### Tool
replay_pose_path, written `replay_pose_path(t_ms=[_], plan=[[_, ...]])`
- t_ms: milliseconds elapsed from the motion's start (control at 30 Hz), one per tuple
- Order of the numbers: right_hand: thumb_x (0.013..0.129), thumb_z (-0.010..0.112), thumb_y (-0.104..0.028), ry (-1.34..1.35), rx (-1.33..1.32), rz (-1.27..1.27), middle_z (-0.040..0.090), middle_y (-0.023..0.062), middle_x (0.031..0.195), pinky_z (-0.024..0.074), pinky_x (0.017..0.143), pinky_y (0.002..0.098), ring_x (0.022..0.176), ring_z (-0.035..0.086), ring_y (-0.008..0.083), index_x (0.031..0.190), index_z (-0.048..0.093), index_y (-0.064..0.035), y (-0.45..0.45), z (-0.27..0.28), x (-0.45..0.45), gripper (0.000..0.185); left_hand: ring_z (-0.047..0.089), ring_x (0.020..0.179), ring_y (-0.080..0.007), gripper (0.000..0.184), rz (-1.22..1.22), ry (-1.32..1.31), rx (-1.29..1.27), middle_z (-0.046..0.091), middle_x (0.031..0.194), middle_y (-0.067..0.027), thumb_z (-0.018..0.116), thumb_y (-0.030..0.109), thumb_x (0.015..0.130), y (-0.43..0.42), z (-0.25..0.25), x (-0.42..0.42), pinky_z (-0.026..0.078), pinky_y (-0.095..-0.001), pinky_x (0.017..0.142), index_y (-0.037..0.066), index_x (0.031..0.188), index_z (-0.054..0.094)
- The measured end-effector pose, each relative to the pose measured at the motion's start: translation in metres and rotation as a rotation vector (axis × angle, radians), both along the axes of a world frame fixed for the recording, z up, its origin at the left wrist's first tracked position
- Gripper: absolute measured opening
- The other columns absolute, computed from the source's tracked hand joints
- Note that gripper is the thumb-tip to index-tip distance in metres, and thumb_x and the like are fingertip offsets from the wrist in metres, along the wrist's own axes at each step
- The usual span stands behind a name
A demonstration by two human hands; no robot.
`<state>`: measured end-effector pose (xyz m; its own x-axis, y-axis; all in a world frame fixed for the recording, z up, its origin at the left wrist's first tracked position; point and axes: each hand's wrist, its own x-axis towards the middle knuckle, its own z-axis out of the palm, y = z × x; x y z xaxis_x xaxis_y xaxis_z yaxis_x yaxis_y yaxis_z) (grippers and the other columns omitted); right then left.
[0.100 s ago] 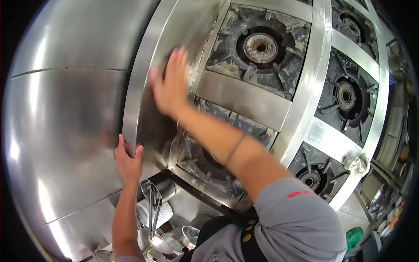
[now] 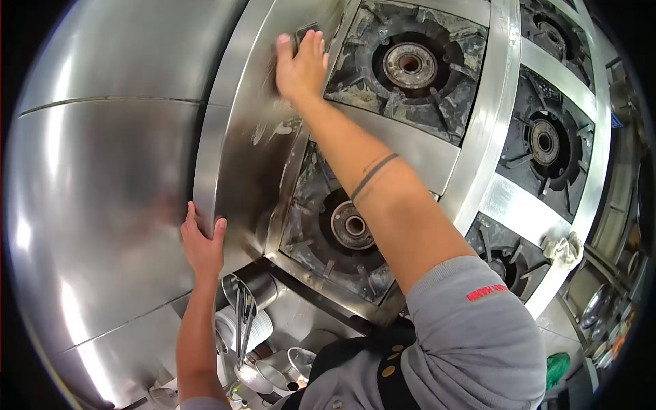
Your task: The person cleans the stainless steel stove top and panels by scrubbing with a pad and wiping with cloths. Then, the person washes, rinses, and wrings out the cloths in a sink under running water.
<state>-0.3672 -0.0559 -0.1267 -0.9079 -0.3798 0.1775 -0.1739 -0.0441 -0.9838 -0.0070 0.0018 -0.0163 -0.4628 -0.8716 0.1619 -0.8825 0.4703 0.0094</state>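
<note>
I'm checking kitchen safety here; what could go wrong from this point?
The right hand is at the steel panel, its arm over a burner; no flame shows, but the metal might be hot. The left hand, at the panel's edge, could slip or catch on it. The crumpled cloth on the stove's edge might fall or, should a burner nearby be lit, scorch.

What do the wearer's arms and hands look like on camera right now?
Both the left hand and right hand are ungloved. The right arm has a short grey sleeve with red lettering near its hem. A dark band marks that forearm near the elbow; whether inked or worn, I can't tell. The left forearm shows no marking.
</note>
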Motion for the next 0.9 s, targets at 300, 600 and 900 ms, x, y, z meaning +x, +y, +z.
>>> replay_pose_path(t_ms=[300,600,900], plan=[[0.098,0.056,-0.053,-0.004,-0.01,0.215,0.014,0.0386,0.162,0.0143,0.125,0.054,0.153,0.015,0.0507,0.155,0.017,0.0147,0.062,-0.026,0.136,0.097,0.057,0.118,-0.035,0.084,-0.008,-0.053,-0.008,0.057,0.13,-0.0161,0.071,0.055,0.089,-0.001,0.006,0.01,0.045,-0.0451,0.101,0.012,0.154,0.042],[0.098,0.056,-0.053,-0.032,-0.059,0.291,0.017,0.04,0.161,0.0153,0.125,0.055,0.152,0.02,0.0499,0.154,0.021,0.0164,0.078,-0.028,0.162,0.095,0.057,0.115,-0.0326,0.083,0.016,-0.094,-0.048,0.058,0.127,-0.0153,0.069,0.056,0.091,0.002,0.009,0.004,0.046,-0.0433,0.099,0.009,0.154,0.042],[0.097,0.056,-0.055,0.061,-0.119,0.302,0.017,0.0403,0.16,0.0174,0.124,0.054,0.151,0.02,0.0507,0.154,0.021,0.0148,0.079,-0.022,0.156,0.097,0.054,0.122,-0.0343,0.082,0.028,-0.051,0.004,0.055,0.138,-0.0196,0.065,0.057,0.093,0.005,0.009,0.005,0.041,-0.0433,0.106,0.006,0.153,0.043]])
